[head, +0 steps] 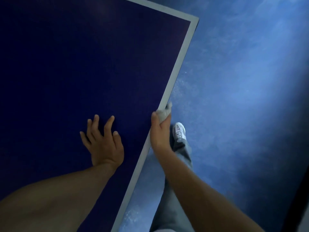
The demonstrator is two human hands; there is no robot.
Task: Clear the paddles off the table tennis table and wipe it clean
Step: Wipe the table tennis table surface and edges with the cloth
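A grey cloth (164,111) sits bunched against the pale border stripe (180,64) at the tabletop's (83,64) right edge, just right of the frame's centre. The right hand (159,131) is clenched round it, thumb on top. To its left, the left hand (102,141) lies released on the dark blue surface, fingers spread and palm down. Lower right of the cloth, a white shoe (179,131) and a grey trouser leg (182,153) stand on the mottled blue floor (242,97), which fills the right of the frame.
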